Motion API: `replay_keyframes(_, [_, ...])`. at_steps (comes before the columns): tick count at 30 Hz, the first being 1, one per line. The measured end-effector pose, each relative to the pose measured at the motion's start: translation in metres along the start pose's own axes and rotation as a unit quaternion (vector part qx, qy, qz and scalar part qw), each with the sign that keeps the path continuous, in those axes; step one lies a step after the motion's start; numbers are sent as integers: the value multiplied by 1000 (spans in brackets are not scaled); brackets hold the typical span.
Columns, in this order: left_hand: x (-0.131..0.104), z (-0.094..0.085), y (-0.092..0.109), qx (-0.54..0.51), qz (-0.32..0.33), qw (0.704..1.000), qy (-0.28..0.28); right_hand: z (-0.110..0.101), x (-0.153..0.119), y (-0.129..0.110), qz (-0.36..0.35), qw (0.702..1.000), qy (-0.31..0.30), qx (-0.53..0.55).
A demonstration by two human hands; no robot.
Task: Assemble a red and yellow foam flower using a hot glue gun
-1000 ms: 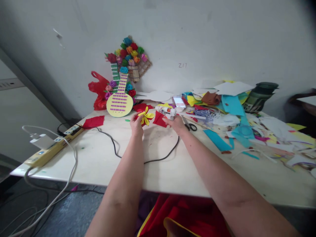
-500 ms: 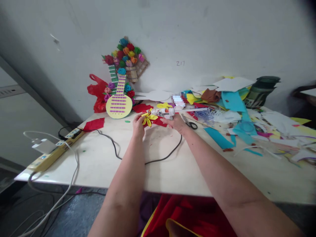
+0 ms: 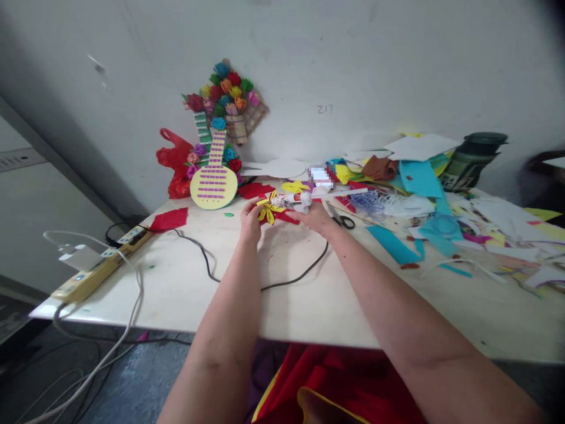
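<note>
My left hand [image 3: 251, 219] pinches a yellow paper flower [image 3: 269, 209] at its left side, above the table [image 3: 304, 312]. In my right hand [image 3: 316, 218] is a white glue gun [image 3: 302, 201], its nozzle end pointing left and touching or nearly touching the flower. A white glue stick [image 3: 353, 192] juts out of the gun's back to the right. The black cord [image 3: 300, 280] loops over the table below the hands. Under and behind the flower lie pieces of red paper [image 3: 289, 217] and a yellow paper piece [image 3: 295, 186]. Black-handled scissors [image 3: 344, 221] rest right of my right hand.
At the back left stand a yellow guitar-shaped craft [image 3: 214, 185], colourful paper flowers [image 3: 227, 91] and a red plastic bag [image 3: 176, 162]. A power strip [image 3: 101, 265] lies along the left edge. Paper scraps [image 3: 489, 224] and a dark green bottle [image 3: 474, 159] fill the right.
The glue gun has tilted slightly, its glue stick end now a little lower. Both hands keep their hold on the flower and the gun. The view has shifted slightly.
</note>
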State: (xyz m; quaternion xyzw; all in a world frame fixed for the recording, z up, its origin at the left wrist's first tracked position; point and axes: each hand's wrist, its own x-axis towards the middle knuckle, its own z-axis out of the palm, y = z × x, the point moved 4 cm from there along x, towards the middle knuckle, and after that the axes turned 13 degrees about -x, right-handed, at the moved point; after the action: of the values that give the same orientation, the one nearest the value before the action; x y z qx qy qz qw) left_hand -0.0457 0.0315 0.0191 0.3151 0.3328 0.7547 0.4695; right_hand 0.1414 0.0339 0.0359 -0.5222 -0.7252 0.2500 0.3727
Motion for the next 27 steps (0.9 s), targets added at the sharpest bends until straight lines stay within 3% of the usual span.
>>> replay_keyframes(27, [2, 3, -3, -2, -6, 1000, -4, 0, 3, -5, -47, 989, 36, -138])
